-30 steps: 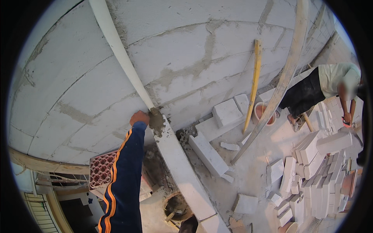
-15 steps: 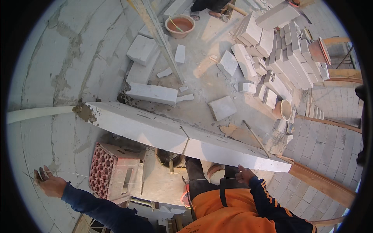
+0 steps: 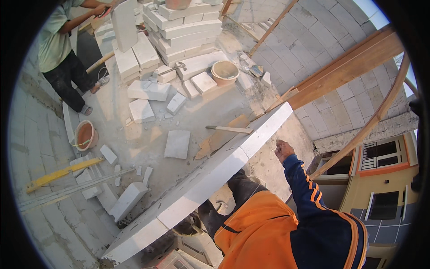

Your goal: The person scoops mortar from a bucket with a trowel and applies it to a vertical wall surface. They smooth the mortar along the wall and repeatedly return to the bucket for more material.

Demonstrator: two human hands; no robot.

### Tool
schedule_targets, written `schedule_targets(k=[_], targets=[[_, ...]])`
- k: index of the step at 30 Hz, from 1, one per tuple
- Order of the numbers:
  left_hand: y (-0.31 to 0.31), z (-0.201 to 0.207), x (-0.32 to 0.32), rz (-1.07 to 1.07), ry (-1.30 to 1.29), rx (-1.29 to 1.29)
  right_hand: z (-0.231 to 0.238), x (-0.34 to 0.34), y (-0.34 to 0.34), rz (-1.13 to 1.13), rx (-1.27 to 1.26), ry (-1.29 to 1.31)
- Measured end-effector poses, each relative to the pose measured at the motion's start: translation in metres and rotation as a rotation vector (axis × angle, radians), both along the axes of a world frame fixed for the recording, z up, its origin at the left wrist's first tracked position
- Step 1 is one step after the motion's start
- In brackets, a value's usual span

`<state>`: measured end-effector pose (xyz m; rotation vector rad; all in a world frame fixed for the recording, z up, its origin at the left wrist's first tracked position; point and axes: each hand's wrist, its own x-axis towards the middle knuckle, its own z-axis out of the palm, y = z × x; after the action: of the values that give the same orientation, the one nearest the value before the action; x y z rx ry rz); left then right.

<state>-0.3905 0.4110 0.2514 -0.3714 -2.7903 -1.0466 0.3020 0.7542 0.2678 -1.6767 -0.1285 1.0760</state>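
Observation:
My right hand (image 3: 283, 150) is curled into a fist at the end of a navy sleeve with orange stripes. It hovers just right of the top course of white blocks (image 3: 201, 184), which runs diagonally from lower left to upper right, and I see nothing in it. My orange jacket (image 3: 260, 233) fills the lower middle. My left hand is out of view. A long-handled tool (image 3: 228, 129) lies on a wooden board (image 3: 221, 136) just beyond the block course.
Another person (image 3: 58, 45) stands upper left holding a tall white block (image 3: 123, 22). Stacked blocks (image 3: 179, 22), loose blocks (image 3: 177, 143), an orange bucket (image 3: 85, 134), a second bucket (image 3: 225, 71), a yellow level (image 3: 53, 175) and a metal straightedge (image 3: 67, 190) lie around. Wooden beams (image 3: 345, 67) slant at right.
My view has swung round from the wall face down to the floor. My left hand has left the picture. My right hand now sits beside the block course's far end.

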Motion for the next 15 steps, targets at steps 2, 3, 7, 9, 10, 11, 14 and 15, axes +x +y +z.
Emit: schedule_targets(k=[2, 3, 7, 9, 10, 11, 14, 15], targets=[[0.032, -0.038, 0.049, -0.091, -0.074, -0.135, 0.058, 0.106, 0.021, -0.027, -0.066, -0.333], [0.046, -0.055, 0.072, -0.128, -0.108, -0.211, 0.075, 0.147, 0.021, 0.146, -0.331, -0.791], [0.084, -0.104, 0.151, -0.197, -0.173, -0.48, 0.142, 0.304, 0.039, 1.086, -1.808, -1.099], [0.097, -0.12, 0.189, -0.183, -0.19, -0.607, 0.172, 0.36, 0.044, 1.275, -1.784, -0.828], [0.104, -0.127, 0.206, -0.169, -0.194, -0.661, 0.186, 0.38, 0.049, 1.227, -1.709, -0.872], [0.111, -0.132, 0.225, -0.154, -0.191, -0.711, 0.216, 0.4, 0.049, 1.172, -1.62, -0.955], [0.129, -0.139, 0.278, -0.183, -0.157, -0.794, 0.291, 0.426, 0.053, 0.788, -1.277, -1.479], [0.137, -0.139, 0.295, -0.225, -0.15, -0.778, 0.314, 0.426, 0.046, 0.681, -1.086, -1.803]])
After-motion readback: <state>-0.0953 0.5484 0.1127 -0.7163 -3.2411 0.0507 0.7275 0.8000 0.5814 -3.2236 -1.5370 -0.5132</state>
